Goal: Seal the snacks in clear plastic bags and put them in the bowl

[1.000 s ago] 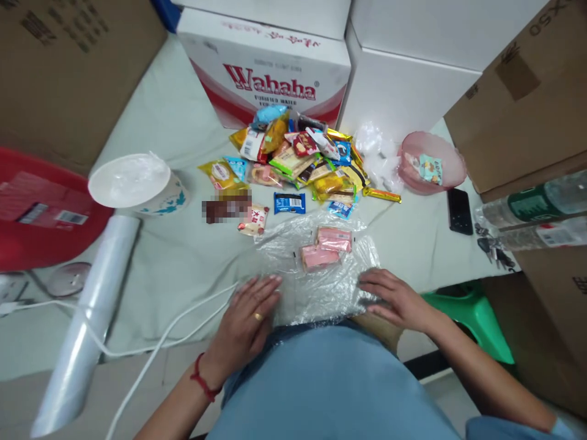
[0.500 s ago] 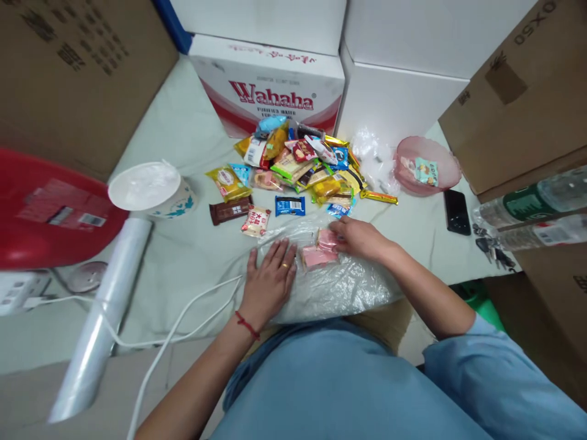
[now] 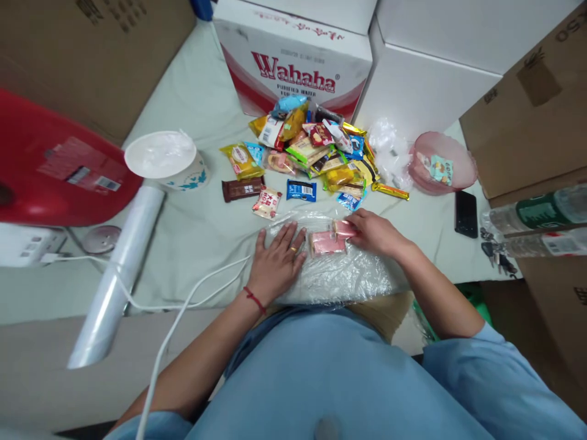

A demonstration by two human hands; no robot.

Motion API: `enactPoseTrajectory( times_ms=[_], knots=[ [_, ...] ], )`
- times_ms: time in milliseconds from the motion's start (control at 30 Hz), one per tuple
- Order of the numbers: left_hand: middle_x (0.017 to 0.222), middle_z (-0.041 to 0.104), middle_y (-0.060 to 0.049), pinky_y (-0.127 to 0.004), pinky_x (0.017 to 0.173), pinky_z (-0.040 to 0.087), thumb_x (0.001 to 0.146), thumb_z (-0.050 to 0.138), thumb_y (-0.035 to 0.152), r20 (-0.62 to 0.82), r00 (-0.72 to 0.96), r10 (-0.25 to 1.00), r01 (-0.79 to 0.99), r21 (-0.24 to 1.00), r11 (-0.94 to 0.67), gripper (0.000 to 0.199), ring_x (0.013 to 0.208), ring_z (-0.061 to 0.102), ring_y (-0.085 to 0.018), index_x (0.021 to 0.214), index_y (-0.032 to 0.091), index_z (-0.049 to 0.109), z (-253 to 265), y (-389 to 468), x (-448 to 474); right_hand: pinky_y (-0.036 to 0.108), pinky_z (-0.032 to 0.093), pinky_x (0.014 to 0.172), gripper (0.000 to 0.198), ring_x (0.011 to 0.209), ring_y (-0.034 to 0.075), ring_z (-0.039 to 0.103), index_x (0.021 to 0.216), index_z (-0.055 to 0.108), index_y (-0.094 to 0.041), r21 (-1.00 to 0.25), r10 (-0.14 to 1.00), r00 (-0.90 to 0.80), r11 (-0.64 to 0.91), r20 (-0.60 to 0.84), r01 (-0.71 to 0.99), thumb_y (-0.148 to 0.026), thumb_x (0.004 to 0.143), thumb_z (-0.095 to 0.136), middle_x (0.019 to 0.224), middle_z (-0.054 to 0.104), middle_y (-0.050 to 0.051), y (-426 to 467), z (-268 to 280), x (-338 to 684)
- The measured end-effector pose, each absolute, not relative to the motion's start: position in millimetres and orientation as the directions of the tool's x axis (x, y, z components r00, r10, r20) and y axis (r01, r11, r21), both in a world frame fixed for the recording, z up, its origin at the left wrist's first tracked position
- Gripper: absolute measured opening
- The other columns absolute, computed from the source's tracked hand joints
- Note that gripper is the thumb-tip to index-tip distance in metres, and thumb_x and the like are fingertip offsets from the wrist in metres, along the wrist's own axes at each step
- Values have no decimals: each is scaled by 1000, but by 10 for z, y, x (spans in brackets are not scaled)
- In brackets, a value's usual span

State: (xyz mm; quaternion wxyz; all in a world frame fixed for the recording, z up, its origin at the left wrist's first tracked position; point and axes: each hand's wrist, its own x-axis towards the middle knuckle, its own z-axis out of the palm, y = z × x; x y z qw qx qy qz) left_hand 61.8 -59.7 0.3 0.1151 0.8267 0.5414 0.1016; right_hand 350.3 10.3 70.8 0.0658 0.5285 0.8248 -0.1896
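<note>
Pink packets take centre stage, two of them, on a crinkled sheet of clear film [image 3: 339,278] at the near edge of the desk [image 3: 192,226]! Left hand [image 3: 279,263] lies flat, palm down and fingers a little apart, on the film's left side, just beside the lower pink packet [image 3: 326,244] and gripping nothing. Across to the right hand [image 3: 378,235]: its fingers are curled at the right end of the upper pink packet [image 3: 343,228], which touches the lower one at its far right corner. Whether those fingers are pinched tight, I cannot tell from this angle.

Just beyond the film, a loose row: brown bar [image 3: 243,188], cream packet [image 3: 266,202], blue packet [image 3: 301,190]. Behind them rises a jumbled heap of wrapped snacks [image 3: 316,146], right in front of the red-and-white Wahaha carton [image 3: 293,61]. Out left, a paper cup [image 3: 186,175] with clear plastic in its mouth, and nearer, a long shiny roll [image 3: 117,275] crossed by a white cable [image 3: 169,333]. Over on the right, a translucent pink bowl [image 3: 465,162] holds a pale green packet [image 3: 441,169], with a black phone [image 3: 466,214] near it!
</note>
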Motion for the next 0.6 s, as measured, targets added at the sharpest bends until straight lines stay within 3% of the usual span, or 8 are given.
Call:
enactPoseTrajectory(
  times_ms=[133,233,367,467,600],
  knots=[
    [174,33,-10,-67,132,7,109,34,43,26,392,920,878,288,-382,59,161,35,-29,166,26,37,-1,-596,624,32,49,81,24,102,26,66,114,71,-17,-254,876,-396,330,-277,909,-24,93,63,117,68,12,103,819,3667],
    [173,34,-12,-66,132,6,109,33,43,21,395,918,875,296,-383,62,161,35,-29,168,23,32,-3,-592,628,33,50,82,22,95,24,66,111,70,-16,-368,898,-394,306,-196,878,-23,92,61,112,69,12,72,940,3768],
    [173,34,-12,-65,132,4,109,32,43,33,390,920,874,301,-381,63,160,37,-29,169,23,29,-6,-593,626,33,51,89,21,102,23,65,113,67,-20,-537,867,-492,380,-76,753,-20,93,60,114,69,9,-25,987,3537],
    [173,35,-11,-65,133,2,109,32,43,45,389,920,872,305,-383,63,160,37,-29,169,23,28,0,-599,625,34,51,90,20,110,25,64,113,67,-19,-508,808,-570,434,-145,744,-19,93,64,120,68,10,-100,881,3208],
    [173,35,-12,-65,133,3,109,32,42,48,395,917,865,318,-389,64,160,37,-29,169,21,30,13,-607,626,35,52,87,50,121,29,62,138,60,-21,-391,766,-577,457,-285,799,-29,92,76,141,62,13,-139,771,2957]
  ],
)
